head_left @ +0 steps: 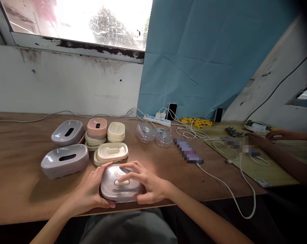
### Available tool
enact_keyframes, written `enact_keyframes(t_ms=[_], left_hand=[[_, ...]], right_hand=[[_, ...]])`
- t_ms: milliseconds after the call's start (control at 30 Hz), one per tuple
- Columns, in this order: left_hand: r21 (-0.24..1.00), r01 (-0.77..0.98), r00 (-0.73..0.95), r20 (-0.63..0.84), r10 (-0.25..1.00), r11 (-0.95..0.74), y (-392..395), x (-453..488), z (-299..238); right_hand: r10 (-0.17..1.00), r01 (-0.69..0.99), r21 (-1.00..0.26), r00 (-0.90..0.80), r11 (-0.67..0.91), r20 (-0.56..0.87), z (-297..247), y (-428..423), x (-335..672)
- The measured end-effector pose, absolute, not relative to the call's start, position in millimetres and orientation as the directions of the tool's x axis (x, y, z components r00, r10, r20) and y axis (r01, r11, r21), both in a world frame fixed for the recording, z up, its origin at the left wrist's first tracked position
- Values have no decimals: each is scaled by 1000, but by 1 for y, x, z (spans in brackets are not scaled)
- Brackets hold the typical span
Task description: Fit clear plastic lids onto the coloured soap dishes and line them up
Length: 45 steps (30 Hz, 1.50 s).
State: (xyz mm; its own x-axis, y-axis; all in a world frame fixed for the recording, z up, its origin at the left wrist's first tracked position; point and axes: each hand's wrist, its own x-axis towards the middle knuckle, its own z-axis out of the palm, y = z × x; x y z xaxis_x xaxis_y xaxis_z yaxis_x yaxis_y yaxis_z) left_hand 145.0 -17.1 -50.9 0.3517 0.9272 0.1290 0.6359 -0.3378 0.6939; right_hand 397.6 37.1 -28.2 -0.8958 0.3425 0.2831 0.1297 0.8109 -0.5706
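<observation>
A clear plastic box with a cream latch (120, 184) lies flat on the wooden table (21, 189) near its front edge. My left hand (91, 189) grips the box's left side, fingers curled around its edge. My right hand (143, 183) rests on the lid, fingers bent over the top and thumb on the latch. Just behind the box sits a cream lid stack (111, 153).
Two grey boxes (65, 161) (67, 132) stand at the left. A pink and cream stack (97, 133), another cream stack (116, 131) and clear lids (153, 134) lie behind. A power strip (157, 119), phones and white cables spread right. Another person's arms (283, 149) rest at far right.
</observation>
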Motion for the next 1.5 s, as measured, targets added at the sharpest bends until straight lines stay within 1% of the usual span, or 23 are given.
enact_keyframes(t_ms=[167,267,400,567,633,767,867,933,1167,1300,1367,1433,1500], left_hand=[[684,654,313,143,939,-322,-19,146,-49],[699,643,314,134,940,-314,-19,147,-50],[699,641,304,148,941,-317,-18,149,-52],[687,645,319,157,935,-335,-20,147,-52],[701,632,341,131,931,-330,-21,145,-51],[757,592,342,74,937,-276,-23,143,-45],[807,537,341,58,938,-245,-22,144,-40],[815,527,346,53,937,-241,-22,145,-38],[755,592,351,71,934,-281,-23,140,-45],[705,635,363,89,928,-316,-24,139,-50],[669,658,374,107,921,-345,-23,140,-51],[614,690,400,117,909,-383,-23,141,-53],[541,719,443,127,888,-436,-21,141,-54]], right_hand=[[303,122,-475,-896,872,326,-26,35,395],[285,118,-458,-906,881,314,-24,37,392],[292,145,-428,-908,892,302,-21,37,388],[282,145,-343,-874,928,395,-25,35,384],[282,144,-329,-862,933,422,-27,36,383],[272,137,-320,-863,937,426,-29,37,382],[252,128,-301,-871,945,422,-28,37,381],[243,122,-293,-874,948,420,-27,37,380],[261,117,-332,-864,936,430,-27,34,379],[246,107,-313,-858,944,452,-29,34,378],[252,123,-304,-864,945,435,-28,35,383],[294,178,-304,-870,936,396,-26,35,396],[383,286,-299,-857,911,346,-23,34,417]])
